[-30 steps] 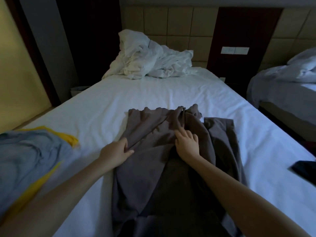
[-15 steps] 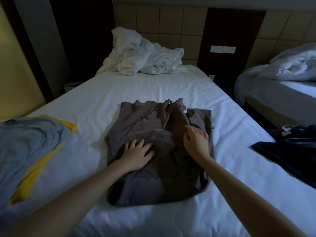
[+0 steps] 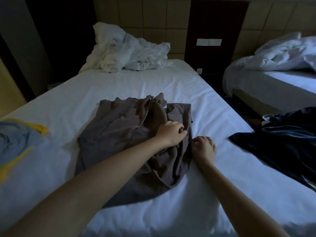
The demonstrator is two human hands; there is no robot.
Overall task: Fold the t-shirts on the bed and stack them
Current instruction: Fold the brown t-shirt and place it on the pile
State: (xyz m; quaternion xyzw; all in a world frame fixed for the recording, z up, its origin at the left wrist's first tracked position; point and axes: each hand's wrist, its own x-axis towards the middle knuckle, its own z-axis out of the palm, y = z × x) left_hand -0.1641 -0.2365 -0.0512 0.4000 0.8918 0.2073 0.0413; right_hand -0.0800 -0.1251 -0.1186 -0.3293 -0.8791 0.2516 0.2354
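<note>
Bare white sheet [image 3: 171,86] is lying open beyond both hands, while the left hand [image 3: 171,134], fingers curled, and right hand [image 3: 203,147] are pinching the grey t-shirt's [image 3: 119,127] right edge between them.

T-shirt [image 3: 119,134] lies mid-bed [image 3: 153,82], bedding heap [image 3: 126,52] behind it. More garments at left [image 3: 15,139] and right [image 3: 282,144] edges. Second bed [image 3: 273,86] stands right.

Bare forearms, sleeveless, no jewellery
</note>
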